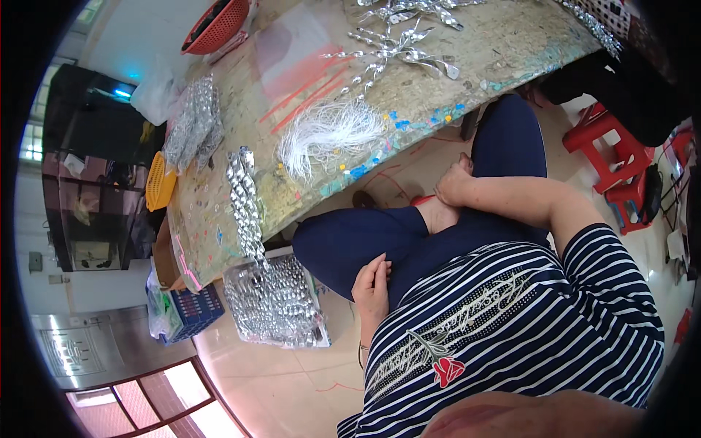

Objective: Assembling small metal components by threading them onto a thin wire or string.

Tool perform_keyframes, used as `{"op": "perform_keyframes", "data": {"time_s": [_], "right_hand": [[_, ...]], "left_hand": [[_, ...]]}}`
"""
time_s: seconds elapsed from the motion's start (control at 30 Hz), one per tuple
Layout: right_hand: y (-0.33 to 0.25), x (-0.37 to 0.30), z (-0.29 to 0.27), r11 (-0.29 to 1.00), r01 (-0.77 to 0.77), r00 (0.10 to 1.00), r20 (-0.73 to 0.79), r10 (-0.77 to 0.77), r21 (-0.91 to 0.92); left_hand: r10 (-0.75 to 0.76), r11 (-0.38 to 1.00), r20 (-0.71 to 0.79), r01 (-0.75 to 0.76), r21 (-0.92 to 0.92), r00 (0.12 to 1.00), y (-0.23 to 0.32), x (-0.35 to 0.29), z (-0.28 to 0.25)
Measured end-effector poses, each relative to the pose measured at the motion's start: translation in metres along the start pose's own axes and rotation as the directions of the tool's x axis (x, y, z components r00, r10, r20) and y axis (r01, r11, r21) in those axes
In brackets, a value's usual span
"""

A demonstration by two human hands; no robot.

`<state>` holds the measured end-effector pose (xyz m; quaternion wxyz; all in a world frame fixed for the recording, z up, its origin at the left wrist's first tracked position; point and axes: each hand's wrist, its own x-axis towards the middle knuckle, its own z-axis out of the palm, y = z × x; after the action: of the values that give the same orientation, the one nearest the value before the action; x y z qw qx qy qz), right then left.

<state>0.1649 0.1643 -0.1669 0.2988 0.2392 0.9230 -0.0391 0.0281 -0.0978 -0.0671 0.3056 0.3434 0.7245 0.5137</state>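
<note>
My left hand (372,288) rests on my dark blue trousers (350,237) at the thigh, its fingers loosely bent and holding nothing that shows. Over by my bare ankle (439,216), my right hand (454,182) is closed, and whatever may be inside its fingers is hidden. Both hands are below the table edge. On the worn table (292,197), nearest to them, lies a loose heap of white strings (332,135). Twisted silver foil strips (244,201) hang over the table's front edge to its left.
More silver strips (398,55) lie farther back. A bag of silver pieces (274,303) stands below the table edge. A red basket (215,28), a yellow basket (159,182) and a blue crate (193,314) are at the left. Red stools (610,146) stand at the right.
</note>
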Motion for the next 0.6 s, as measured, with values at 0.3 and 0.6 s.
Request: {"op": "perform_keyframes", "data": {"time_s": [0.3, 0.6], "right_hand": [[-0.001, -0.004, -0.005, 0.995, 0.053, 0.997, -0.053, -0.049, 0.085], [0.059, -0.026, -0.198, 0.801, 0.43, 0.718, -0.696, -0.022, 0.418]], "left_hand": [[-0.202, 0.972, -0.012, 0.199, -0.123, 0.979, 0.013, 0.016, -0.002], [-0.247, 0.956, 0.07, 0.255, -0.145, 0.967, 0.03, 0.058, 0.001]]}}
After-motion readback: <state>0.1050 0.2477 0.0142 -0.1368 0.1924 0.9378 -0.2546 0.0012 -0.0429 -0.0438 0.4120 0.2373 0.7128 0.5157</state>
